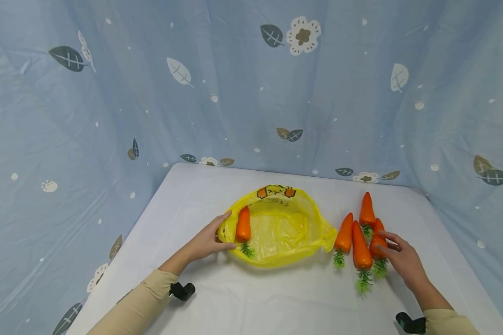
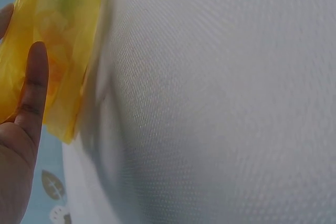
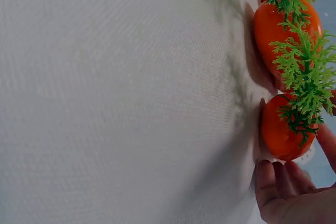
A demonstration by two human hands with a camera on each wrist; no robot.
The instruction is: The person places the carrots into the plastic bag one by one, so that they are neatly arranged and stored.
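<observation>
A yellow plastic bag (image 1: 293,253) lies with its mouth spread wide. One orange toy carrot (image 1: 243,225) with green leaves is inside it at the left. My left hand (image 1: 211,238) rests against the bag's left side, its thumb straight along the outside in the left wrist view. At the right, my right hand (image 1: 404,260) reaches across the rightmost carrot (image 1: 378,239), thumb and fingers at its sides. In the right wrist view, fingertips (image 3: 266,174) sit close to the table beside that carrot. Its leaves (image 3: 307,77) hang toward the camera.
Three more carrots lie between bag and right hand: a left one (image 1: 344,235), a middle one (image 1: 361,249) and a rear one (image 1: 366,209). A white cloth covers the table (image 1: 255,302). A blue patterned curtain (image 1: 234,93) closes off the back and sides.
</observation>
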